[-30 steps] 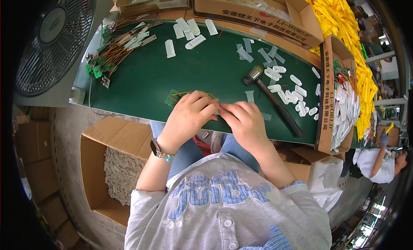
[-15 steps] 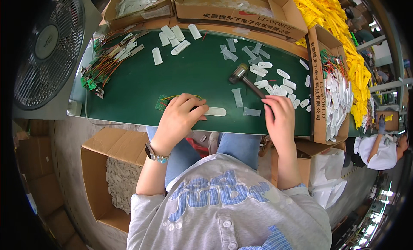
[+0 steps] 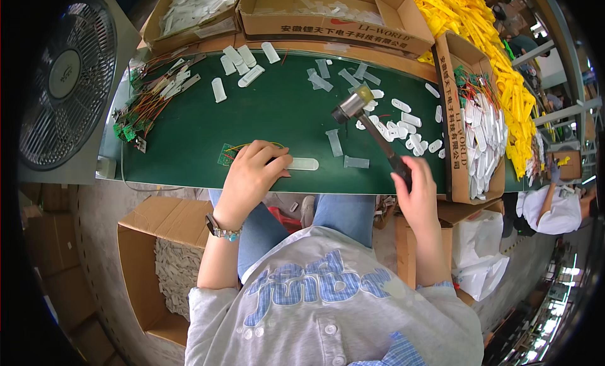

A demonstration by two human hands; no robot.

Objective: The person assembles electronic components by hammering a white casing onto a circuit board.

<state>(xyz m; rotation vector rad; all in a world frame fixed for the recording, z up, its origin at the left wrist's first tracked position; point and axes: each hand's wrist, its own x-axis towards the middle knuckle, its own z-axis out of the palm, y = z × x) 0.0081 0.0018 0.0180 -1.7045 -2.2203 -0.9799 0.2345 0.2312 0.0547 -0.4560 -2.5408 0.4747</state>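
Observation:
My right hand (image 3: 417, 192) is closed round the dark handle of a mallet (image 3: 378, 136), whose head has a black face and a yellowish face. The mallet is raised over the table, tilted to the upper left. Near the table's front edge, my left hand (image 3: 255, 170) presses with curled fingers on a long white plastic casing (image 3: 305, 164), which lies flat with its rounded right end showing. A small green circuit board (image 3: 225, 154) with red and yellow wires lies just left of that hand; where the wires end is hidden under the fingers.
Wired circuit boards (image 3: 129, 123) lie in a heap at left, beside a fan (image 3: 63, 76). White casings (image 3: 239, 57) lie at the back, with clear strips (image 3: 334, 142) and small white parts (image 3: 409, 119) to the right. Cardboard boxes (image 3: 334, 29) border the table.
My right hand has closed on the mallet's handle and lifted it off the table. My left hand stays on the white casing. The whole view has shifted slightly.

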